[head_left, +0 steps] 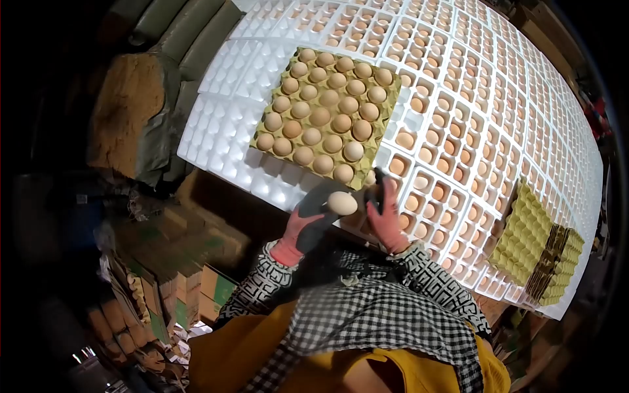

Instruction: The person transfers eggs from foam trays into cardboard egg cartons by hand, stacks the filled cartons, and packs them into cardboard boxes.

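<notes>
At the near edge of a broad spread of white foam egg trays (219, 131), in the head view, a person's left hand (303, 226), in a pink glove with dark grey fingers, holds a pale egg (342, 204); how the fingers close round its underside is hidden. Just beside it, the right hand (388, 217), gloved alike, has its fingers bent close to the lower corner of a yellowish pulp egg tray (385, 116); whether they pinch anything cannot be told. That pulp tray lies on top of the foam ones, with rows of brown and cream eggs (320, 116) in its cups. To its left the foam cells hold nothing, while those to its right are largely filled with eggs. Farther right stand more pulp trays (522, 236), some stacked together. The person wears a black-and-white checked apron (380, 311) over mustard-yellow clothing (262, 340). Cardboard (190, 295) stands at lower left.
</notes>
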The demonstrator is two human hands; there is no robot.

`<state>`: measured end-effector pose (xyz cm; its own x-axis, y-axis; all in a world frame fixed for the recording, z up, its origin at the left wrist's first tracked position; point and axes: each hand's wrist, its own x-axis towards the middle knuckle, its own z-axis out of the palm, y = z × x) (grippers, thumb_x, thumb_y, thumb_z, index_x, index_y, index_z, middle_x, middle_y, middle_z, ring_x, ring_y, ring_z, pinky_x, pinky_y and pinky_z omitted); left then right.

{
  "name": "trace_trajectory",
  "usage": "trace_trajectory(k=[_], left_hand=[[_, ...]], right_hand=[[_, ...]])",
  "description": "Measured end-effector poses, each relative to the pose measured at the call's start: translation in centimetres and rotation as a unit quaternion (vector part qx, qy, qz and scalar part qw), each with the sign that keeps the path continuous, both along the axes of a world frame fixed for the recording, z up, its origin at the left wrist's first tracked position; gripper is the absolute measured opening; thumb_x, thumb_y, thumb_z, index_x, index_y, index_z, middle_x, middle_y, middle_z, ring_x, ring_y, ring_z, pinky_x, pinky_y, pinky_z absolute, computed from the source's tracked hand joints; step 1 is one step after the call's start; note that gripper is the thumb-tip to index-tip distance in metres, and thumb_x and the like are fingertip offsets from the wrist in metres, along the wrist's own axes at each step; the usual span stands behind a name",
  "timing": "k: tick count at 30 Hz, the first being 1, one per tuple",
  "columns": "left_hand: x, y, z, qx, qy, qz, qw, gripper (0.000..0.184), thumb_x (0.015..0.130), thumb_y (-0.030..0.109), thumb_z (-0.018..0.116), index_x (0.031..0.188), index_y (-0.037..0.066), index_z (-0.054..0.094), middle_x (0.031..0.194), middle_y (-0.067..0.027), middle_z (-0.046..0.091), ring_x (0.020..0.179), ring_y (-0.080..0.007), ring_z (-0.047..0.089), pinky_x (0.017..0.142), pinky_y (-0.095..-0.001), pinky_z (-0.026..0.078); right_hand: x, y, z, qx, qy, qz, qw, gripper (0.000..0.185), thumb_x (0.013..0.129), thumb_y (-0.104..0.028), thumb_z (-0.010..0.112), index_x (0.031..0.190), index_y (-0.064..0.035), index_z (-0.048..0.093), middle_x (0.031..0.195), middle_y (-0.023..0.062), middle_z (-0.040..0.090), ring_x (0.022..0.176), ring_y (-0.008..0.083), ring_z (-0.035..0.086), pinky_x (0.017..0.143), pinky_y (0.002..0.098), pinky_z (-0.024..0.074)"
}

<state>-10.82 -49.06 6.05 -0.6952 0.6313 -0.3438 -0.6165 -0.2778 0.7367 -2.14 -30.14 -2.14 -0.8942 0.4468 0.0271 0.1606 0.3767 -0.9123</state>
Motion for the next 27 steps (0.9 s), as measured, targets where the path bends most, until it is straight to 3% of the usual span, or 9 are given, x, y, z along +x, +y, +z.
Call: trace_trajectory(k=[4,9,11,14,17,20,24,25,27], left_hand=[[-2.2,1.8,1.9,0.013,0.045,-0.015,0.999,0.056,0.084,-0.005,0.055,0.138,-0.002,0.042,0.136,-0.0122,0.051,0.122,-0.0238,0.053,0.098,-0.033,0.047],[-6.8,0.4,-4.6,-0.213,0.279,-0.007,0.937,0.055,0.081,-0.011,0.055,0.135,-0.005,0.045,0.134,-0.0108,0.054,0.12,-0.0197,0.054,0.096,-0.0288,0.046],[-10.0,3.3,-1.1,-0.158,0.266,0.045,0.95,0.061,0.075,0.007,0.079,0.128,-0.003,0.052,0.117,-0.0115,0.062,0.109,-0.0204,0.057,0.094,-0.032,0.046],[-13.1,3.7,-1.8,-0.247,0.282,0.125,0.919,0.063,0.074,0.014,0.081,0.128,-0.002,0.053,0.117,-0.0121,0.061,0.11,-0.0193,0.057,0.094,-0.0316,0.046],[-12.0,8.2,3.8,-0.054,0.222,0.022,0.973,0.051,0.082,-0.002,0.066,0.131,-0.004,0.051,0.125,-0.0115,0.059,0.113,-0.0176,0.055,0.097,-0.0304,0.045],[-8.6,10.0,1.5,-0.079,0.199,-0.062,0.975,0.052,0.08,-0.011,0.058,0.131,-0.005,0.051,0.129,-0.0111,0.057,0.118,-0.0167,0.055,0.1,-0.0278,0.044],[-0.3,14.5,0.6,-0.095,0.147,-0.212,0.961,0.055,0.077,-0.011,0.06,0.131,-0.005,0.052,0.129,-0.012,0.057,0.118,-0.0192,0.055,0.101,-0.0326,0.046],[1.7,15.3,-0.2,-0.095,0.123,-0.252,0.955,0.054,0.077,-0.009,0.062,0.13,-0.004,0.052,0.127,-0.0115,0.059,0.114,-0.0183,0.057,0.099,-0.0321,0.048],[5.0,16.8,-1.2,-0.114,0.203,-0.343,0.91,0.053,0.077,-0.004,0.066,0.128,-0.004,0.054,0.123,-0.0097,0.061,0.109,-0.0168,0.059,0.093,-0.03,0.05]], right_hand=[[-0.1,-0.5,-0.5,0.257,-0.084,0.158,0.95,0.081,0.076,-0.029,0.073,0.138,0.0071,0.035,0.143,0.0275,0.034,0.131,0.0473,0.032,0.11,0.0532,0.027],[1.5,4.0,4.7,0.107,-0.073,0.088,0.988,0.072,0.072,-0.022,0.076,0.136,-0.0058,0.047,0.139,0.0217,0.041,0.129,0.0401,0.039,0.108,0.0444,0.0342],[3.3,5.8,6.4,0.108,-0.091,0.047,0.989,0.065,0.074,-0.009,0.071,0.135,-0.0043,0.048,0.135,0.0195,0.047,0.125,0.0375,0.046,0.106,0.042,0.0375],[6.4,7.6,6.0,-0.014,-0.07,-0.047,0.996,0.049,0.081,-0.004,0.064,0.129,-0.0004,0.053,0.125,0.0129,0.057,0.117,0.0255,0.056,0.098,0.0342,0.0443],[9.3,8.0,7.5,-0.078,-0.095,-0.11,0.986,0.044,0.084,0.001,0.058,0.128,0.0014,0.055,0.127,0.011,0.058,0.114,0.02,0.058,0.093,0.0307,0.0461],[11.5,7.5,5.9,-0.244,-0.036,-0.125,0.961,0.064,0.079,-0.002,0.063,0.139,0.0006,0.042,0.136,0.0148,0.052,0.126,0.0241,0.05,0.107,0.0347,0.0392],[13.1,7.3,7.4,-0.166,-0.118,-0.09,0.975,0.086,0.075,-0.012,0.074,0.149,-0.0042,0.029,0.145,0.018,0.041,0.134,0.0277,0.042,0.11,0.0374,0.0353],[12.1,8.6,12.8,-0.208,-0.079,-0.065,0.973,0.09,0.072,-0.013,0.075,0.149,-0.005,0.029,0.147,0.0193,0.038,0.135,0.0297,0.04,0.111,0.0373,0.0345],[13.6,9.5,10.8,-0.127,-0.063,-0.02,0.99,0.083,0.073,-0.014,0.074,0.145,-0.0042,0.035,0.139,0.0218,0.042,0.129,0.0368,0.044,0.106,0.0384,0.0385]])
